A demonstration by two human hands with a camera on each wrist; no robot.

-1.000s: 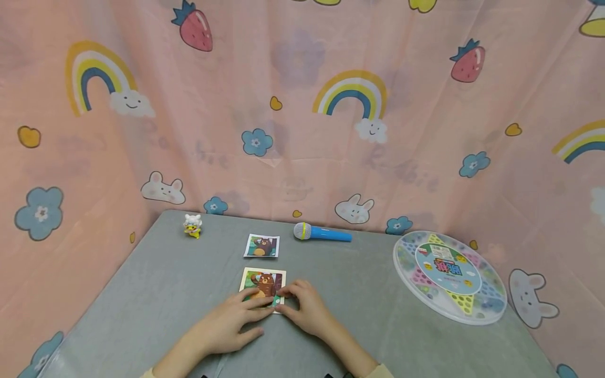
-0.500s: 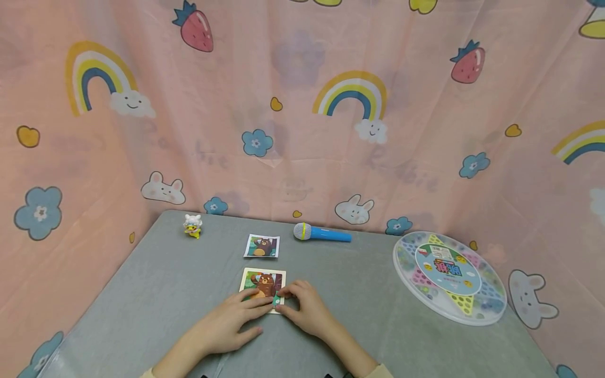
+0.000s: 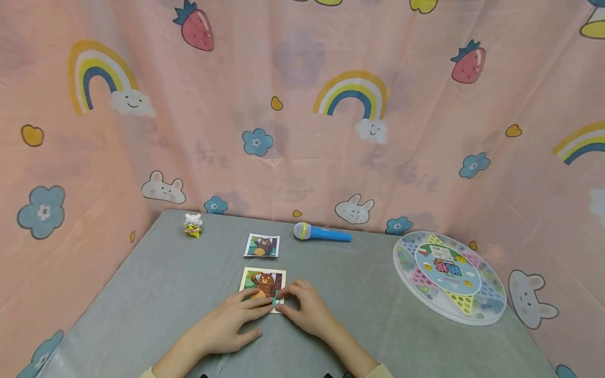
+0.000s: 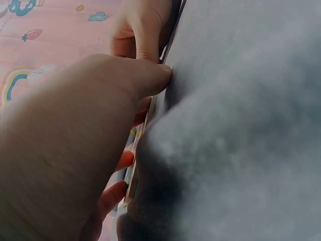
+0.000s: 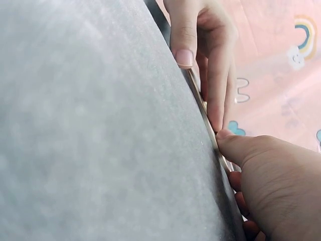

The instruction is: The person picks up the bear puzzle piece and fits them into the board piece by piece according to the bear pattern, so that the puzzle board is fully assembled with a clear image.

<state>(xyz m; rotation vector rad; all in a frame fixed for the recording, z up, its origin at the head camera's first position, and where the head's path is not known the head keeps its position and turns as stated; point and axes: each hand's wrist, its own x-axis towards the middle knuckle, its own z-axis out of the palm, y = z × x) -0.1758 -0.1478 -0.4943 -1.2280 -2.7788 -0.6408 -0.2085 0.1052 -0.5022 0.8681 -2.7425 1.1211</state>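
A square bear picture puzzle [image 3: 264, 281] with a cream frame lies on the grey table. My left hand [image 3: 231, 323] reaches over its lower left part, fingers stretched flat across the picture and thumb spread out near the table. At the lower right corner, my right hand [image 3: 309, 310] has its fingers bent, with thumb and index fingertip around a small teal puzzle piece [image 3: 277, 301]. The tips of both hands nearly meet there. In the left wrist view the puzzle's edge [image 4: 133, 185] shows thin below the left hand's fingers; the right wrist view shows the right thumb [image 5: 228, 138] at the edge.
Behind the puzzle lies a small printed card [image 3: 262, 246] with the same bear. A blue toy microphone [image 3: 326, 234] lies at the back, and a small figurine [image 3: 193, 226] stands at the back left. A round Chinese checkers box [image 3: 406, 283] lies at the right. A pink curtain [image 3: 302, 173] hangs behind.
Both hands stay almost in place over the puzzle. The left thumb has shifted very slightly left, and the fingertips at the lower right corner have barely moved.
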